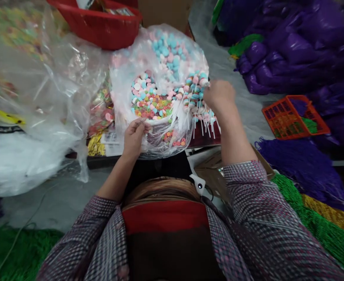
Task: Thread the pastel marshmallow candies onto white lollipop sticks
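Red-and-dark cloth (166,218) covers my front, my left hand (135,134) pinches something white (157,121) by the candy bag (122,84), and my right hand (221,93) curls beside candy sticks (193,93), holding what I cannot tell.

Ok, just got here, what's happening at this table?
A person works seated or standing at the table's edge, bare-handed. The left hand is at the near rim of an open clear bag of pink, white and blue pieces and colored rings. The right hand is beside a cluster of threaded sticks at the bag's right; blur hides whether it grips anything. A red basket sits behind.
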### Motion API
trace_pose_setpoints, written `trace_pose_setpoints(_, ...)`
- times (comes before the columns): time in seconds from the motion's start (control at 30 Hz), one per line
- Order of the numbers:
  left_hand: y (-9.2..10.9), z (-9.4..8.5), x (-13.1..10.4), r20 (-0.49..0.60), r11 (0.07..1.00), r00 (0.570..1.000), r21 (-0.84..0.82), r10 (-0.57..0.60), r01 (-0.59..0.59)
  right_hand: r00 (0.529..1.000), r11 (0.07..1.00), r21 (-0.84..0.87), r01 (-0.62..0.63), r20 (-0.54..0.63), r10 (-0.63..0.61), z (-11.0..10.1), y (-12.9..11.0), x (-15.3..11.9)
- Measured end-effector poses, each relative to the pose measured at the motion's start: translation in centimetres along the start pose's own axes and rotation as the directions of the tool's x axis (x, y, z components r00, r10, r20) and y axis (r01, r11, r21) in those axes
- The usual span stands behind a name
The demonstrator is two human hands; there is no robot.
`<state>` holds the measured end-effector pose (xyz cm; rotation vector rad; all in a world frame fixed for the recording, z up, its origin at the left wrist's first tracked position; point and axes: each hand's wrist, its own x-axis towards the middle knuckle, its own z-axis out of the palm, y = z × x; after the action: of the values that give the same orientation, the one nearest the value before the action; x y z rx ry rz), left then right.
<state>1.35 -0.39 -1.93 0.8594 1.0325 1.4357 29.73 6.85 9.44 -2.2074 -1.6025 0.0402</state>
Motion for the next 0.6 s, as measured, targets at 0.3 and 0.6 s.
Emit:
trace_pose_setpoints(0.3,-0.8,0.1,0.1,0.027,0.999,0.999,0.046,0.028,-0.029,0.803,0.838,-0.086,0.538,0.356,-0.478,3.3,-4.1,-8.6)
trace_pose_setpoints(0.6,-1.0,0.0,0.1,0.045,0.998,0.998,0.050,0.036,-0.038,0.659,0.637,-0.213,0.741,0.409,-0.631,7.1,-2.2,-8.6)
